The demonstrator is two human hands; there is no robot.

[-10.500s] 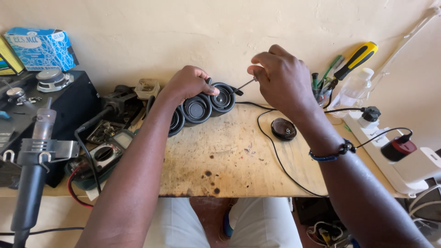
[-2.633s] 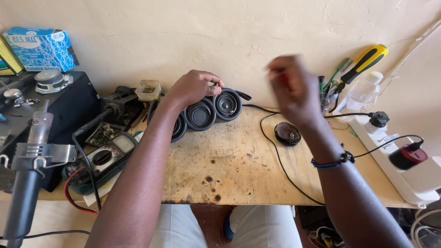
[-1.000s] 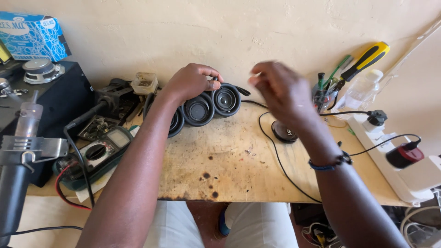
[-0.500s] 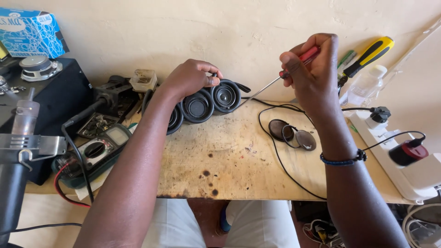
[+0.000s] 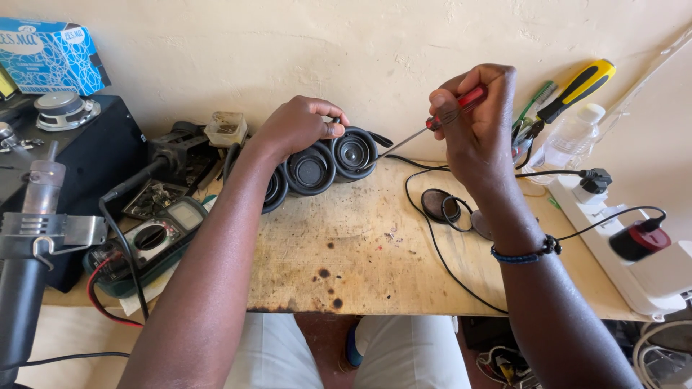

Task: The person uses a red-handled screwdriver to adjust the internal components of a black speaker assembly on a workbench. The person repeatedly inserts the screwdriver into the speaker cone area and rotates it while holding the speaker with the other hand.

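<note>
A black speaker unit [image 5: 317, 167] with three round cones in a row stands at the back of the wooden bench [image 5: 375, 266]. My left hand [image 5: 299, 126] grips its top edge. My right hand [image 5: 476, 126] holds a red-handled screwdriver [image 5: 432, 124], whose shaft slants down-left with the tip at the rightmost cone. Just below my right wrist lie dark round discs [image 5: 441, 205] beside a black cable.
At the left are a green multimeter [image 5: 148, 245], a black box [image 5: 79, 155], a heat gun [image 5: 32, 266] and a blue carton [image 5: 50, 54]. At the right lie a white power strip [image 5: 634, 252] with plugs, a yellow-handled screwdriver [image 5: 577, 86] and a plastic bottle [image 5: 569, 140].
My right hand rose from the bench, took up the red-handled screwdriver and brought its tip to the rightmost cone. My left hand stayed on the speaker unit.
</note>
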